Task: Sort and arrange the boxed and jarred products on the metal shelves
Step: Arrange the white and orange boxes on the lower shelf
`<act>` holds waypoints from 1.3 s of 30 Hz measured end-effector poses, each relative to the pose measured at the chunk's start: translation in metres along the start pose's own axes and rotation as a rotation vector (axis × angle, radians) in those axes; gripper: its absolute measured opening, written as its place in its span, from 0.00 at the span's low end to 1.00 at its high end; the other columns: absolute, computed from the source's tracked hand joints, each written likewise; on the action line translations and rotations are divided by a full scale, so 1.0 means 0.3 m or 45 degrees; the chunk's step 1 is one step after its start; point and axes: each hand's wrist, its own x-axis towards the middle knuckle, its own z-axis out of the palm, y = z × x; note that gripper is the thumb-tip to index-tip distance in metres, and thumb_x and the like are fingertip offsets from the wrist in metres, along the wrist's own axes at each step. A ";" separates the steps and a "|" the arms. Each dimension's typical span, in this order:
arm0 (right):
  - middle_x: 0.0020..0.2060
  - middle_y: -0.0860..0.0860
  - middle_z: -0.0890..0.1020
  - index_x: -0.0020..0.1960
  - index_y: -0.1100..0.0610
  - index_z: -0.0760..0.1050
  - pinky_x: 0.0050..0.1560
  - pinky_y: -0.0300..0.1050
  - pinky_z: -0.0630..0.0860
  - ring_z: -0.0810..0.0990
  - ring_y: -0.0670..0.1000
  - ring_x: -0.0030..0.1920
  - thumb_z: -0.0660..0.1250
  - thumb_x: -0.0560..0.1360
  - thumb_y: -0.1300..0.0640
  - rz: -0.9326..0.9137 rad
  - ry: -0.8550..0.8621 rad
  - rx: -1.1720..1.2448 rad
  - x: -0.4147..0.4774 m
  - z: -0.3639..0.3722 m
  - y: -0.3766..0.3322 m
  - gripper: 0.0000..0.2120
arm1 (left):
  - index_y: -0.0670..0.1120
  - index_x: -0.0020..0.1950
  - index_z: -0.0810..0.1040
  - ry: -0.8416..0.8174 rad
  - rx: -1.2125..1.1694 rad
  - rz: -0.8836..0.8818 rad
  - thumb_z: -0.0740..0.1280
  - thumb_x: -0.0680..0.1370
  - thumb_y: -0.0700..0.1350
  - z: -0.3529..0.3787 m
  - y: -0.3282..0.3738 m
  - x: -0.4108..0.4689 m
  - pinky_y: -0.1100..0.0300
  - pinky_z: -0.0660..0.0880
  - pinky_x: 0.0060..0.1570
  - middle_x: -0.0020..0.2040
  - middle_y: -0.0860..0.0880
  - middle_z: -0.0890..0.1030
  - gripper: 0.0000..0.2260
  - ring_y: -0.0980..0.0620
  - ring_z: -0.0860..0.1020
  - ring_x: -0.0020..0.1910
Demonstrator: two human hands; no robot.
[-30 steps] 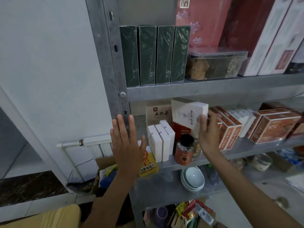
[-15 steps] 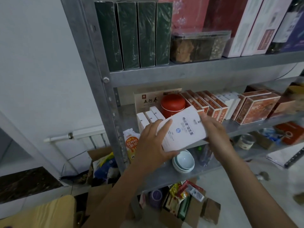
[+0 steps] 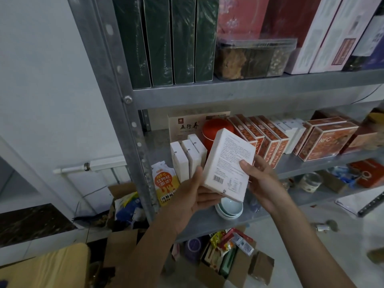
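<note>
Presently the white box [image 3: 228, 165] is off the middle shelf [image 3: 291, 166], tilted, barcode panel facing you. Your left hand [image 3: 193, 198] cradles its lower corner, thumb along the 9 o'clock edge; your right hand [image 3: 264, 179] pinches the 3 o'clock edge. Three matching boxes [image 3: 188, 156] stand at 10 o'clock, apparently unsupported. Risk: a crooked insertion could topple them or nudge the red tin [image 3: 214, 132].

A white rectangular cardboard box [image 3: 228, 163], fine-printed back and barcode turned to the camera, is held tilted before the grey metal middle shelf [image 3: 159, 146]. Three small white boxes [image 3: 188, 161] are stood upright there, beside a red round tin [image 3: 214, 132].
</note>
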 end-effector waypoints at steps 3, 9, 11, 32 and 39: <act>0.46 0.50 0.86 0.62 0.56 0.71 0.36 0.40 0.81 0.86 0.50 0.46 0.73 0.66 0.57 -0.097 0.122 -0.129 -0.005 0.001 0.016 0.26 | 0.44 0.59 0.77 0.133 0.104 0.100 0.67 0.66 0.65 0.012 -0.012 0.006 0.55 0.82 0.48 0.52 0.45 0.85 0.31 0.46 0.84 0.51; 0.59 0.48 0.82 0.69 0.46 0.70 0.47 0.46 0.81 0.81 0.51 0.58 0.61 0.78 0.50 -0.170 0.012 -0.121 0.005 -0.061 -0.019 0.19 | 0.42 0.50 0.79 0.127 -0.121 -0.101 0.62 0.78 0.54 0.005 0.012 0.027 0.55 0.82 0.34 0.43 0.42 0.86 0.16 0.46 0.85 0.39; 0.64 0.32 0.75 0.69 0.28 0.62 0.56 0.44 0.78 0.73 0.42 0.66 0.67 0.74 0.52 -0.323 -0.120 -0.478 0.011 -0.084 -0.059 0.30 | 0.40 0.50 0.79 0.094 -0.142 -0.277 0.60 0.80 0.53 0.014 0.012 0.033 0.55 0.82 0.31 0.39 0.41 0.85 0.17 0.47 0.84 0.33; 0.60 0.48 0.82 0.70 0.45 0.69 0.47 0.44 0.82 0.82 0.49 0.57 0.68 0.72 0.57 -0.064 -0.216 -0.510 -0.040 -0.149 -0.058 0.28 | 0.50 0.59 0.77 0.158 0.266 0.088 0.68 0.78 0.41 0.009 0.002 0.127 0.60 0.81 0.44 0.55 0.51 0.84 0.10 0.53 0.83 0.52; 0.60 0.43 0.81 0.73 0.44 0.64 0.47 0.38 0.81 0.81 0.44 0.58 0.68 0.74 0.62 -0.458 0.103 -0.556 0.005 -0.074 -0.078 0.32 | 0.46 0.62 0.78 0.672 1.400 0.762 0.58 0.83 0.51 -0.052 0.029 0.237 0.54 0.77 0.56 0.59 0.45 0.81 0.14 0.52 0.79 0.56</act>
